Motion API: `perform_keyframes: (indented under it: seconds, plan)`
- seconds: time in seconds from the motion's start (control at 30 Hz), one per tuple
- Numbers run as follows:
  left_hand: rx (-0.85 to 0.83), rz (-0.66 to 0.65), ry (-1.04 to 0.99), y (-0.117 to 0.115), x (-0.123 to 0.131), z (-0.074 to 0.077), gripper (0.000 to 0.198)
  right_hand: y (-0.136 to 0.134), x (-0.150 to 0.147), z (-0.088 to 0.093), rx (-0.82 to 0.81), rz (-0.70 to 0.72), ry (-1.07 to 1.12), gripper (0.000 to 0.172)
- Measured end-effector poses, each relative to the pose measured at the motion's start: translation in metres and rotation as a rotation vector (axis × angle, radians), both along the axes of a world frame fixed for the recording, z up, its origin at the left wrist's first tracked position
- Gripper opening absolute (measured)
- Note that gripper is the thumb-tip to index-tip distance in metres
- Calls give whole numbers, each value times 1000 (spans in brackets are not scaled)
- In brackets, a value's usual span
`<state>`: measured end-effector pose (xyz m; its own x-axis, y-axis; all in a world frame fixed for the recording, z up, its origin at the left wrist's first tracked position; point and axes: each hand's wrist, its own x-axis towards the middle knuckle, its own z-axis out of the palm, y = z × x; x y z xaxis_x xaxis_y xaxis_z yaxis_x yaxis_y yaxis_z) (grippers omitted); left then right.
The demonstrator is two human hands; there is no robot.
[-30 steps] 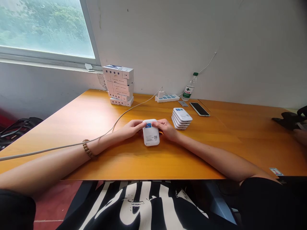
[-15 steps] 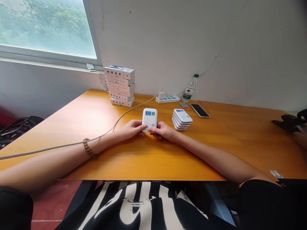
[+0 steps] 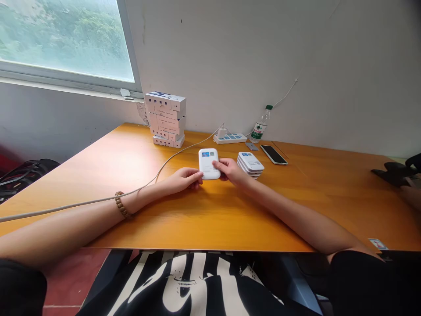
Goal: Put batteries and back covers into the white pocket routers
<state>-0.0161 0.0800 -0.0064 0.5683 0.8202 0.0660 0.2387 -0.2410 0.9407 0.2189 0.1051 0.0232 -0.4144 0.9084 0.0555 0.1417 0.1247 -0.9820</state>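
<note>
A small white device [image 3: 208, 163] with a blue label lies on the orange table [image 3: 131, 175] in front of me. My right hand [image 3: 230, 170] grips its right side, thumb on top. Resting on the table just left of the device is my left hand [image 3: 186, 177], fingers loosely curled and fingertips touching the near left corner. A stack of several matching white devices [image 3: 250, 163] sits right beside my right hand.
Stacked white boxes [image 3: 166, 118] stand at the back near the window. A power strip [image 3: 230, 138], water bottle [image 3: 260, 124] and dark phone [image 3: 273, 154] lie by the wall. A white cable [image 3: 98, 199] runs across the left. Another person's hand with a black object [image 3: 399, 169] is far right.
The white device moved away from me, from near my hands toward the stack, and now lies further back. My right hand went with it; my left hand stayed and let its grip loosen.
</note>
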Motion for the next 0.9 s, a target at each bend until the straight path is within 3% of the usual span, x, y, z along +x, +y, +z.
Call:
perform_keyframes:
  seconds: [0.17, 0.27, 0.47, 0.9]
  plan:
    - [4, -31, 24, 1, -1, -1, 55, 14, 54, 73, 101, -88, -175, 52]
    - [31, -45, 44, 2, -2, -2, 52, 23, 100, 96, -7, -82, -347, 53]
    - [37, -53, 50, 3, -3, -3, 51, 31, 153, 83, -224, -80, -428, 64]
    - [29, -45, 67, 1, -1, 0, 51, 32, 155, 71, -261, -140, -447, 68]
